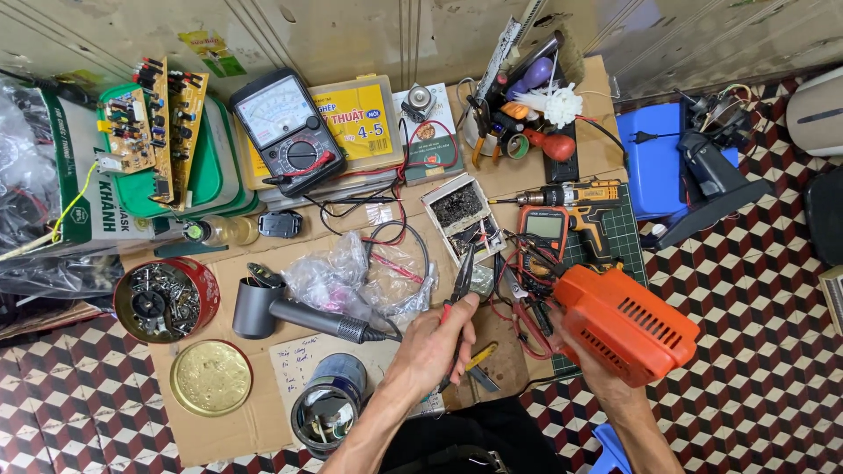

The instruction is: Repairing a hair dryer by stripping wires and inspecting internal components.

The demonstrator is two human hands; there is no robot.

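Observation:
My left hand grips a pair of long-nose pliers with red handles, their tips pointing up toward a small open box of dark parts. My right hand holds an orange power tool housing with vent slots, tilted to the right; the housing hides most of that hand. Red and black test leads lie between my two hands. A grey hair dryer lies just left of my left hand, beside a crumpled clear plastic bag.
A cardboard sheet covers the patterned floor. On it: an analogue multimeter, a digital meter, a cordless drill, a red tin of screws, a gold lid, a round can, circuit boards, a tool cup.

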